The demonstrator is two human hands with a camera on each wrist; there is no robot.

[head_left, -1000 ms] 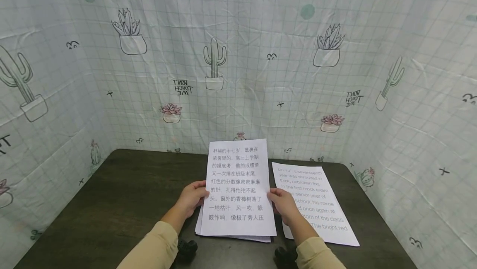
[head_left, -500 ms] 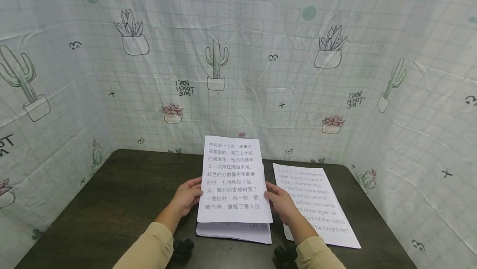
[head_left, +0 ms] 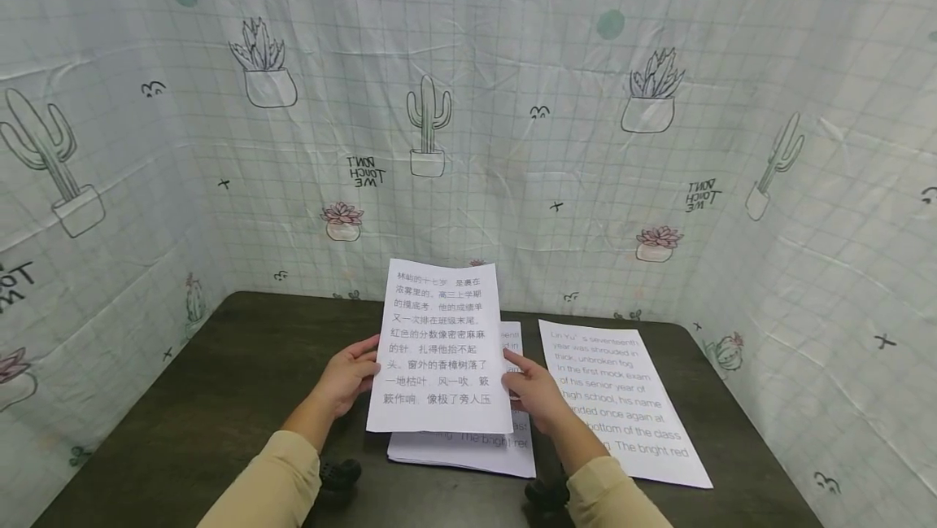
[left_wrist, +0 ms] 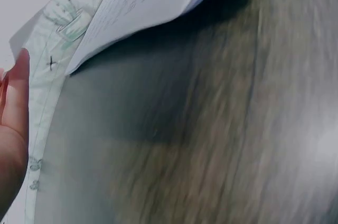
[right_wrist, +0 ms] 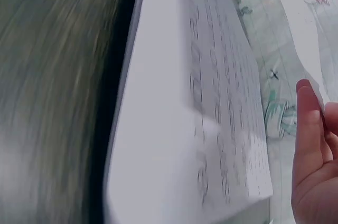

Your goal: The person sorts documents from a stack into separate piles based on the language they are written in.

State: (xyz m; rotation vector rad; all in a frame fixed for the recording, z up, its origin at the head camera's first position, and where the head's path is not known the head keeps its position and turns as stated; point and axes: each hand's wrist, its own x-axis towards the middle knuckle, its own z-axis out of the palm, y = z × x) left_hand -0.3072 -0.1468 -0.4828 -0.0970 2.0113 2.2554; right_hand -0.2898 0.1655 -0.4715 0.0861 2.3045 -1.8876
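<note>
A white sheet of paper (head_left: 439, 341) printed with Chinese text is held up between both hands in the head view. My left hand (head_left: 344, 379) pinches its left edge, and my right hand (head_left: 538, 392) pinches the right edge. Behind and below it lies a stack of paper (head_left: 461, 451) with English text, partly covered by the raised sheet. In the left wrist view the stack (left_wrist: 153, 2) shows a bent edge over the wood. The right wrist view has the fingers (right_wrist: 309, 123) at the raised sheet's edge, apart from the stack below.
Another English-printed sheet (head_left: 622, 406) lies flat on the dark wooden table (head_left: 241, 381), to the right of the stack. A grid-patterned curtain with cactus drawings (head_left: 454, 121) surrounds the table's back and sides. Black wrist devices (head_left: 340, 475) sit under the forearms.
Both hands have lifted the Chinese-text sheet off the stack and moved it left. More of the English page beneath now shows at the bottom and right.
</note>
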